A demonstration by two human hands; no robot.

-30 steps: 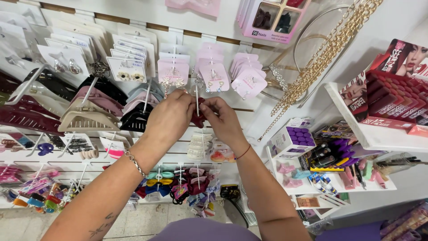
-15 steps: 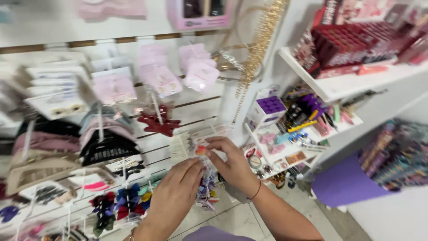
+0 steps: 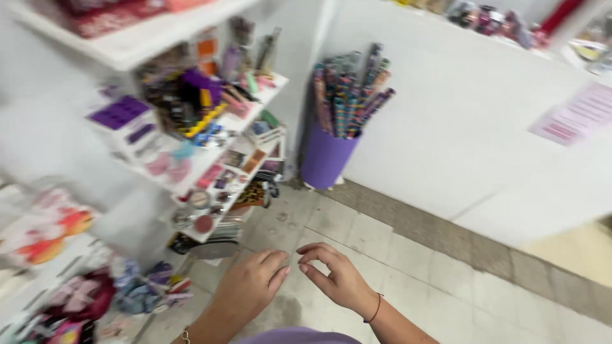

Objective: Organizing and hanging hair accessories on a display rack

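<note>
My left hand point(image 3: 252, 285) and my right hand point(image 3: 336, 274) hover close together above the tiled floor point(image 3: 408, 255), fingertips almost meeting. Nothing shows in either hand. The left hand's fingers are loosely extended, and the right hand's fingers are curved with the thumb apart from them. A thin bracelet circles each wrist. The nearest goods are hair bows and clips point(image 3: 83, 299) hanging at the lower left, blurred by motion.
White shelves point(image 3: 217, 150) crowded with small cosmetics and accessories stand at the left. A purple bucket point(image 3: 325, 159) full of patterned paper rolls point(image 3: 349, 89) sits on the floor against a white counter wall point(image 3: 484, 127).
The view has swung right and down, away from the wall of hair accessories. Both hands have left the hanging packets and dropped over the floor, holding nothing.
</note>
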